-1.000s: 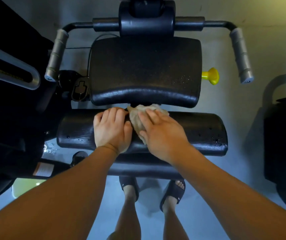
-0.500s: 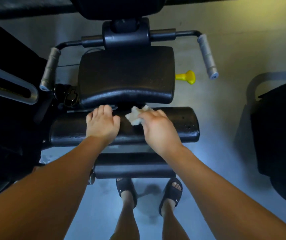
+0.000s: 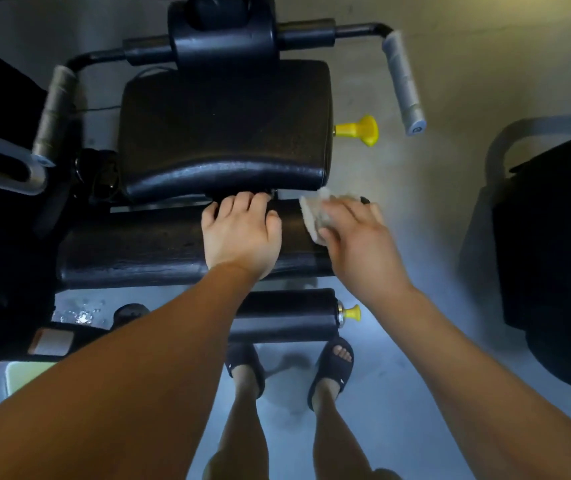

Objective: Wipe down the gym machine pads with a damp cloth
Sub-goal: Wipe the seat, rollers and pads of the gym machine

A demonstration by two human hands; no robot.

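A black roller pad [image 3: 138, 247] runs across the middle of the machine, below a wide black seat pad [image 3: 223, 133]. My left hand [image 3: 242, 233] rests flat on the roller pad near its middle, fingers reaching over the far edge. My right hand [image 3: 356, 237] presses a pale crumpled cloth [image 3: 315, 211] against the right end of the same roller pad, fingers spread over the cloth. A shorter black roller pad [image 3: 287, 315] lies lower, partly hidden by my left forearm.
Two grey handle grips [image 3: 403, 88] [image 3: 54, 109] flank the seat. Yellow adjustment knobs [image 3: 360, 129] [image 3: 351, 312] stick out on the right. Another dark machine [image 3: 554, 244] stands at right, more dark frame [image 3: 3, 168] at left. My feet in sandals [image 3: 332, 365] stand on the grey floor.
My right hand has slid the cloth rightward along the roller pad from its middle to its right end. The left hand stays resting on the pad.
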